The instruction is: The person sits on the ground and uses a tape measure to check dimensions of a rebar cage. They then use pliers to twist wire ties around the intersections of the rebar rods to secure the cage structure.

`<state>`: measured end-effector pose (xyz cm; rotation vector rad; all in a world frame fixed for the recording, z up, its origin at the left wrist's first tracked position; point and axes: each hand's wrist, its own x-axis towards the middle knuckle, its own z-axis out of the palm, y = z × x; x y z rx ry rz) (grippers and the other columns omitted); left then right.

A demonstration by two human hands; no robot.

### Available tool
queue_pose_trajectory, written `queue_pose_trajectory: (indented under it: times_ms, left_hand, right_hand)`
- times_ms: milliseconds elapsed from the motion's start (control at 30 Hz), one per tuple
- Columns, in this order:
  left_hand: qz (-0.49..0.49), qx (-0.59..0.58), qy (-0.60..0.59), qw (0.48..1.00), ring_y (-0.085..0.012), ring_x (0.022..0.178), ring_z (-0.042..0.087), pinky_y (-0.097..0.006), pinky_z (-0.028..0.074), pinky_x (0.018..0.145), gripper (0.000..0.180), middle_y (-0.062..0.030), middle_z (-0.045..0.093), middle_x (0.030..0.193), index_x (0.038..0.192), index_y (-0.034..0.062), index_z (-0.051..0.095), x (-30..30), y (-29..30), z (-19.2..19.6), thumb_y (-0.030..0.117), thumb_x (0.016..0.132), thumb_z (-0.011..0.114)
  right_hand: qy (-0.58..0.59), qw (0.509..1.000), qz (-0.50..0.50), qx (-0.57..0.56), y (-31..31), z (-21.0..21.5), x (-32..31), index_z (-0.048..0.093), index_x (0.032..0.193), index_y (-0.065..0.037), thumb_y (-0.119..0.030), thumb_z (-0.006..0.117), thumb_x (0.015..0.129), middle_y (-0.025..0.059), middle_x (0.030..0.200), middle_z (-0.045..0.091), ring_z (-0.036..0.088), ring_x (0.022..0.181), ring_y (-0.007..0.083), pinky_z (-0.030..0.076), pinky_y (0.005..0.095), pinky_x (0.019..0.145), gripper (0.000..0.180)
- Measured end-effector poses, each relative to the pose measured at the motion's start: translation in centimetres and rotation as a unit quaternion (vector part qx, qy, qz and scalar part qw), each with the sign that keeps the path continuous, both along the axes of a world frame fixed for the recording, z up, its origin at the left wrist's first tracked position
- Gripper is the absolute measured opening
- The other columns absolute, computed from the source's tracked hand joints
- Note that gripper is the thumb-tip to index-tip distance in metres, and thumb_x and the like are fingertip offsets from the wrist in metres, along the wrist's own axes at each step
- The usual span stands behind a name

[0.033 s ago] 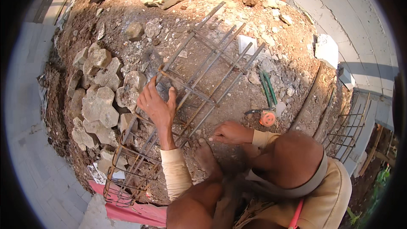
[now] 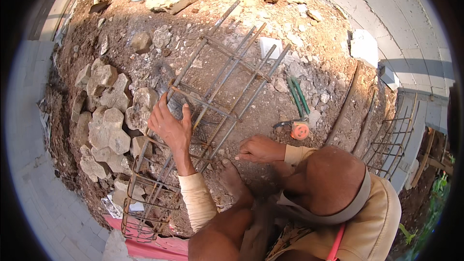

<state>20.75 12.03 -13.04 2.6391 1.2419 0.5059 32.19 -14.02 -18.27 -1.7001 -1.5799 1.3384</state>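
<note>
Hands (image 2: 170,128) by rebar cage (image 2: 208,104), stones (image 2: 108,128) heaped beside

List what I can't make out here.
Head view:
- Right hand: palm and any contents, hidden by its own back.
- Wooden-handled tool with dark metal head: handle end, cut off by top edge.
- Thin pink strip: lower end, cut off by bottom edge.

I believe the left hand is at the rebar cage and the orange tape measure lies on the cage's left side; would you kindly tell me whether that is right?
Not quite: the head view shows the orange tape measure to the right of the rebar cage, near the green-handled tool. The left hand is indeed at the cage.
</note>
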Motion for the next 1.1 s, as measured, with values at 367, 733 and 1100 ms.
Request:
queue_pose_trajectory:
  times_ms: [367,733,1100]
  left_hand:
    - [-0.064,-0.033,-0.17,0.983,-0.0352,0.125,0.059,-0.051,0.046,0.107,0.041,-0.0181,0.063,0.132,0.132,0.0001,0.063,0.9,-2.0,1.8,0.011,0.094,0.073]
    - [-0.323,-0.484,-0.101,0.807,-0.0412,0.123,0.06,-0.05,0.049,0.107,0.048,-0.0192,0.063,0.133,0.136,0.0081,0.06,3.2,-15.3,-3.6,0.031,0.096,0.071]
    - [-0.058,-0.753,-0.079,0.65,-0.0174,0.089,0.072,-0.033,0.056,0.077,0.031,-0.0092,0.076,0.091,0.108,0.0039,0.075,-3.4,-17.1,-4.3,0.029,0.092,0.076]
  right_hand:
    - [-0.255,0.939,-0.189,-0.131,-14.5,2.0,12.4,0.055,0.135,-0.012,-0.02,0.083,0.078,0.0115,0.128,0.058,0.058,0.122,0.0354,0.055,0.047,0.097,0.065]
    - [-0.156,0.953,-0.208,-0.158,-15.0,-0.7,10.2,0.048,0.146,0.002,-0.016,0.084,0.072,0.0169,0.135,0.06,0.059,0.127,0.0369,0.052,0.0435,0.105,0.085]
    - [0.284,0.927,-0.125,-0.208,-6.1,3.0,5.6,0.055,0.137,0.0,-0.056,0.079,0.086,0.0078,0.124,0.062,0.06,0.111,0.0173,0.049,0.0337,0.097,0.079]
